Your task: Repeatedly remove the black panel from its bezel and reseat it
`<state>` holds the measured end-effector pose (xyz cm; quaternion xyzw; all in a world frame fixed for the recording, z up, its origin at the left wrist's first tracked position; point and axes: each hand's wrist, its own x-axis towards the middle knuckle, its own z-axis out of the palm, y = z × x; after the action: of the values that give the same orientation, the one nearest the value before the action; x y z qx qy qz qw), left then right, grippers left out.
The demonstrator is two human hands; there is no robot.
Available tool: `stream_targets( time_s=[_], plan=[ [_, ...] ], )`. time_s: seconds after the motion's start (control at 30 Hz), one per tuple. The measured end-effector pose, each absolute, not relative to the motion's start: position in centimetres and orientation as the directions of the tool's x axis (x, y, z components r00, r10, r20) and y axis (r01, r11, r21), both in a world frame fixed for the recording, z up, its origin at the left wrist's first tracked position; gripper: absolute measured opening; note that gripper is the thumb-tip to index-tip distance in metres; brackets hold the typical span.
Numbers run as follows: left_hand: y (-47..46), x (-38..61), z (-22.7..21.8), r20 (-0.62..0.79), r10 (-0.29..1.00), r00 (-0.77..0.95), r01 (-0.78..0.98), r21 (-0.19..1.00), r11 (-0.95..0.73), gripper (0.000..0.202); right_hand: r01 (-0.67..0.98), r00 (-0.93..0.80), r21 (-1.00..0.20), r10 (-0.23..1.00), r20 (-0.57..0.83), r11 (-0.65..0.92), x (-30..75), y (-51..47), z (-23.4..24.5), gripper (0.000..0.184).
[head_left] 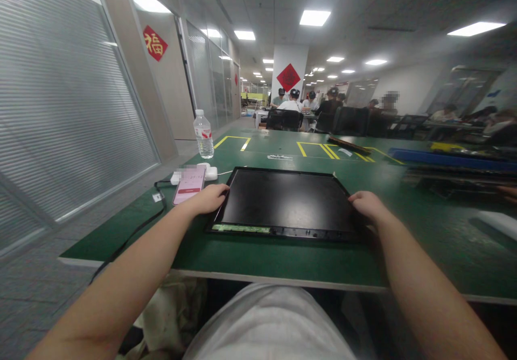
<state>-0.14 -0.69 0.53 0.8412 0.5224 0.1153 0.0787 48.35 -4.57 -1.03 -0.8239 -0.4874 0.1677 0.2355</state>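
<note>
A black flat display panel (288, 198) lies face up on the green table (250, 258) in front of me. Along its near edge runs a bare strip, with a green circuit board (241, 228) showing on the left part. My left hand (212, 198) grips the panel's left edge, thumb on top and the other fingers hidden beneath or behind it. At the right edge my right hand (367, 205) holds the panel in the same way, its lower fingers out of sight.
Left of the panel lie a phone (189, 186) and a white power strip (210, 173) with a black cable (161, 209). A water bottle (204, 135) stands behind them. Yellow tape (319, 149) marks the far side. Blurred long blue and black parts (440, 158) lie to the right, near another person's hand (507, 192).
</note>
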Motion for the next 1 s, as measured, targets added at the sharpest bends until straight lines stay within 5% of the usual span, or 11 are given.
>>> stream_targets(
  time_s=[0.33, 0.6, 1.0],
  plan=[
    [-0.2, -0.2, -0.6, 0.165, 0.944, 0.285, 0.833, 0.445, -0.329, 0.046, 0.727, 0.477, -0.539, 0.878, -0.048, -0.425, 48.6, -4.3, -1.5, 0.029],
    [-1.1, 1.1, 0.5, 0.047, 0.985, 0.165, 0.383, 0.918, -0.108, 0.054, 0.753, 0.477, -0.505, 0.878, -0.021, -0.421, 48.6, -4.2, -1.7, 0.027],
    [-1.3, 2.0, 1.6, -0.145, 0.989, -0.021, -0.034, 0.989, 0.144, 0.059, 0.761, 0.458, -0.502, 0.888, -0.035, -0.412, 48.5, -4.0, -1.9, 0.027]
  ],
)
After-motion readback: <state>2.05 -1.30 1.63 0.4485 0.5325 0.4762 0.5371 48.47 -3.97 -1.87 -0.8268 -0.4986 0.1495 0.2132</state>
